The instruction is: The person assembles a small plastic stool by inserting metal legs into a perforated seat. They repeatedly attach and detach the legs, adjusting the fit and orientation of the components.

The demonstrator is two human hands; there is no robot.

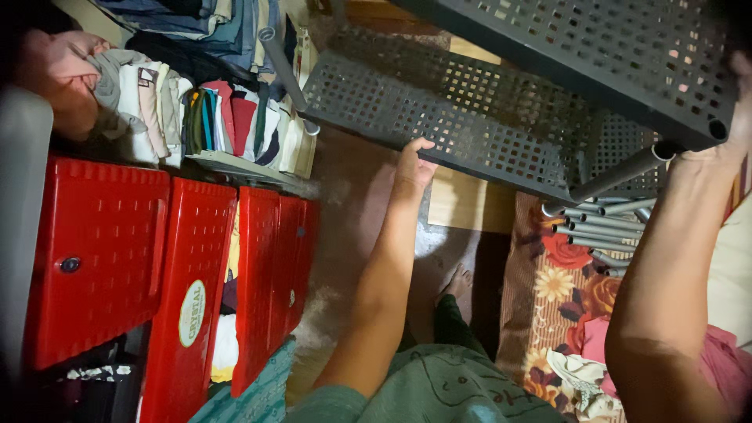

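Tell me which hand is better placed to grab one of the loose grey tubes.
Probably right. The right hand grips the upper grey shelf corner just above the loose tubes; the left hand holds the lower shelf edge, farther away.

The left hand [413, 166] grips the edge of a grey perforated shelf [462, 117]; the right hand [740, 102] holds another shelf [627, 47] beside red drawers [164, 274].

A home bedroom or storeroom: folded clothes [211, 117] on shelves, red plastic drawers [157, 274], a floral mat [560, 290].
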